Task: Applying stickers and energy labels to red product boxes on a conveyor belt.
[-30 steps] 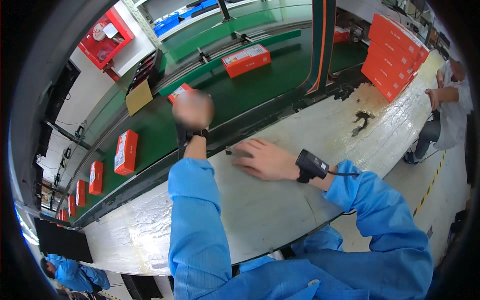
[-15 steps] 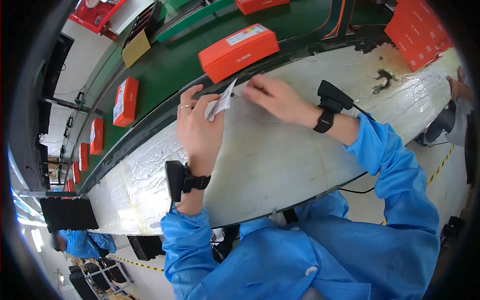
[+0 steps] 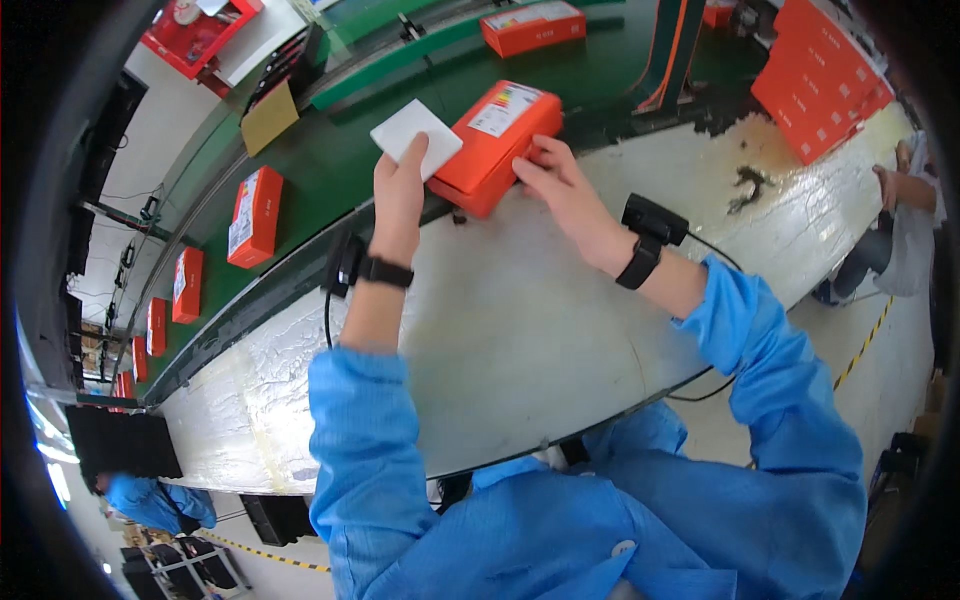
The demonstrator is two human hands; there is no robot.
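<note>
My left hand point(image 3: 402, 190) pinches a square white piece of paper or card point(image 3: 408, 130), with the thumb lying on its blank face. That paper is over the left part of an orange-red box point(image 3: 478, 160), which has a printed label on its top. The box sits at an angle on the near edge of the green conveyor belt point(image 3: 345, 165), its front end over the worktable. Thumb and fingers of my right hand point(image 3: 570, 195) grip the box's right side near the front corner. The underside of the paper is hidden.
More orange-red boxes point(image 3: 256, 218) stand in a row on the belt to the left, and another box point(image 3: 533, 28) lies beyond. Stacked red cartons point(image 3: 820, 85) stand at the worktable's point(image 3: 530, 350) right end, near another person's hand point(image 3: 886, 190). A green post point(image 3: 662, 60) rises behind.
My left hand has moved up and away with the paper, now blank side up. My right hand has come to the box, which has turned and come nearer.
</note>
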